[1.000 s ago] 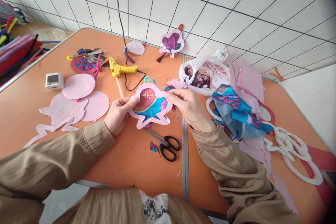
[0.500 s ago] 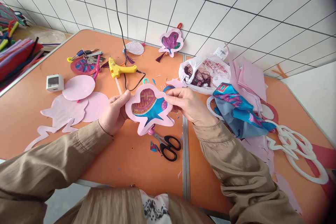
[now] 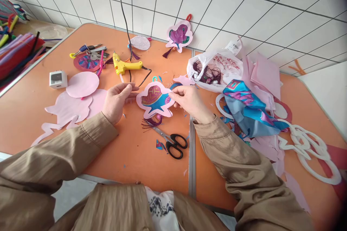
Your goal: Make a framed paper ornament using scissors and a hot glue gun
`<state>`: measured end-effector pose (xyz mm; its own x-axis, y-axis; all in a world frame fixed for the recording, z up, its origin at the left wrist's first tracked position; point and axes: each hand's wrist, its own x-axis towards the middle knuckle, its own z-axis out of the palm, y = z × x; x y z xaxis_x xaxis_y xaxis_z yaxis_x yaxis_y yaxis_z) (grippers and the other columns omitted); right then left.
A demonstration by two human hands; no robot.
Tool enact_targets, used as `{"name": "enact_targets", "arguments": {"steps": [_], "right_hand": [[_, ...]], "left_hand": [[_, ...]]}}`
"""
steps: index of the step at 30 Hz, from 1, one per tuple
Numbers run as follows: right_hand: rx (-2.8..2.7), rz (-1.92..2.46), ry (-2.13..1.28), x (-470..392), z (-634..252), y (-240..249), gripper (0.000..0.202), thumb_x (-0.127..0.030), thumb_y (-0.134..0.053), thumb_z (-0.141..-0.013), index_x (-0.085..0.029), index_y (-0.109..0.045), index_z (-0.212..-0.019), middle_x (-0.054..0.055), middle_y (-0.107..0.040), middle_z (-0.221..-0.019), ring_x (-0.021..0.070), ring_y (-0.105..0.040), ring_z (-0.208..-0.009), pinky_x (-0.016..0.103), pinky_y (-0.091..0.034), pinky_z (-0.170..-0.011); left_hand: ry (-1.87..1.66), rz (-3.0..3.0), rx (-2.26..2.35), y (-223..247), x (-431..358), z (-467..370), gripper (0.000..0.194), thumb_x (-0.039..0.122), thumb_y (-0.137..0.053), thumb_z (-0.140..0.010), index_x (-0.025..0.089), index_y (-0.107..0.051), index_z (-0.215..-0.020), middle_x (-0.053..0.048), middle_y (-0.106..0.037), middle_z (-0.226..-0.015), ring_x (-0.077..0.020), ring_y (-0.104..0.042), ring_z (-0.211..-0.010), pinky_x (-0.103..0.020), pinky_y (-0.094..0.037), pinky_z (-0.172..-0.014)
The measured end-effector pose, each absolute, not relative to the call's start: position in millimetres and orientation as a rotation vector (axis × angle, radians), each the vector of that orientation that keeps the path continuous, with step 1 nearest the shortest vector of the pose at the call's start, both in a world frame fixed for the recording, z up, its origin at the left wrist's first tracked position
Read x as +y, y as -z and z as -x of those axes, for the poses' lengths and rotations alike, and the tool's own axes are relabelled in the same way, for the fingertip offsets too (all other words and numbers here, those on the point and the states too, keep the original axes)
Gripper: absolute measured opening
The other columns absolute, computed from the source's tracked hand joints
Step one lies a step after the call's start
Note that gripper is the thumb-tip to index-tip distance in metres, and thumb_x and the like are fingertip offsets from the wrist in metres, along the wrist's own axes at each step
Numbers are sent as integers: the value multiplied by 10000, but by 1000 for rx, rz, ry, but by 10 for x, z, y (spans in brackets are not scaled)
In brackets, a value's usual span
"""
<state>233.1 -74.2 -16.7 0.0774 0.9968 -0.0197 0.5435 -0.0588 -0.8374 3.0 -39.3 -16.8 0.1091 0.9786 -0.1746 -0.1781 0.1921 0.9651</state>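
Note:
A pink felt ornament [image 3: 141, 107] with a blue and purple patterned fabric centre hangs over the middle of the table. My right hand [image 3: 191, 103] pinches its right edge between thumb and fingers. Beside the ornament's left edge is my left hand [image 3: 116, 103], fingers stretched toward it and apart, holding nothing. A teal loop [image 3: 154, 79] tops the ornament; a pink bead [image 3: 158, 117] and dark purple tassel [image 3: 148, 124] show below. Black-handled scissors [image 3: 173, 145] lie just under the tassel, blades partly covered by it.
Behind my left hand lies a yellow glue gun [image 3: 127, 66] with its black cord. Pink felt pieces [image 3: 82, 85] and a white charger [image 3: 58, 79] are at left. A plastic bag of tassels [image 3: 217, 68], blue fabric [image 3: 244, 115] and white cut-outs [image 3: 317, 158] crowd the right.
My left hand has let go of the ornament's left edge, its fingers now straightened. The ornament, still in my right hand, is lower and flatter, with the tassel now visible. The view has shifted slightly.

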Motion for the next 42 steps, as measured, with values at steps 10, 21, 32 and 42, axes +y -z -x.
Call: {"name": "enact_targets", "arguments": {"steps": [10, 21, 32, 42], "right_hand": [[-1479, 1700, -808, -732, -2331, 127, 231, -331, -614, -806, -176, -627, -635, -5, -579, -492, 127, -540, -465, 254, -367, -484], [-1442, 1543, -810, -879, -2366, -230, 206, -324, -646, -792, -186, -638, -639, 0, -607, -561, 125, -547, -465, 273, -429, -455], [-1425, 1444, -793, -1028, -2325, -454, 209, -301, -659, -814, -201, -637, -632, -11, -589, -575, 120, -562, -497, 261, -451, -452], [-1290, 1147, -1306, -1108, -2255, -442, 234, -421, -712, -775, -220, -657, -669, -19, -591, -537, 90, -486, -410, 239, -339, -379]], "left_hand": [[-997, -1243, 1085, 109, -473, -6, 306, 298, -565, -817, 205, -434, -557, 57, -355, -455, -94, -457, -414, -227, -322, -471], [-762, -2472, 1015, 372, -332, 30, 295, 242, -428, -908, 202, -693, -1030, -104, -705, -1189, -267, -618, -1131, -407, -482, -976], [-564, -2739, 1107, 399, -42, -2, 317, 263, -392, -947, 156, -690, -947, -177, -685, -1124, -314, -626, -1080, -491, -483, -969], [-951, -2188, 1262, 32, -55, 97, 372, 369, -625, -814, 197, -550, -493, -101, -585, -586, -307, -576, -859, -445, -452, -814]]}}
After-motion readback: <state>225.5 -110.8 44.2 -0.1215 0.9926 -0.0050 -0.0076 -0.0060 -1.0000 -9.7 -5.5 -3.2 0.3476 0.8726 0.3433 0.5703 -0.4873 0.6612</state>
